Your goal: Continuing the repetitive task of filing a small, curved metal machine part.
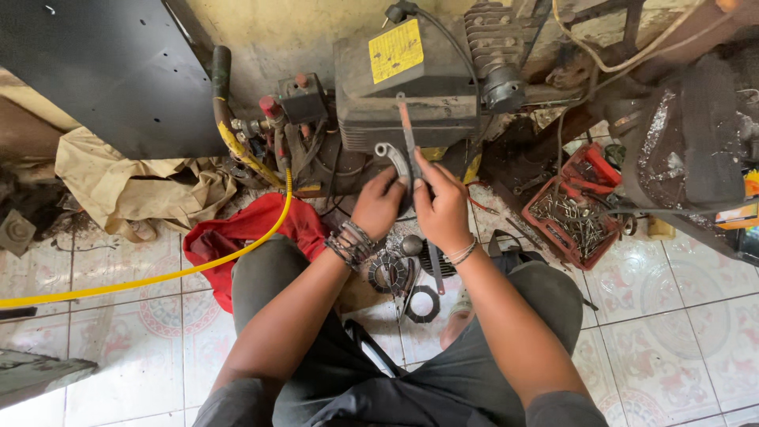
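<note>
Head view: patterned tiled floor [696, 332], cluttered workshop corner.

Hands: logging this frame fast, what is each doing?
Left hand: closed on a curved metal part.
Right hand: closed on a thin flat file.

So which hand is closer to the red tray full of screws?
Right. The right hand is just left of the red tray, pinching a thin metal strip. The left hand sits farther left, holding a curved metal piece.
</note>
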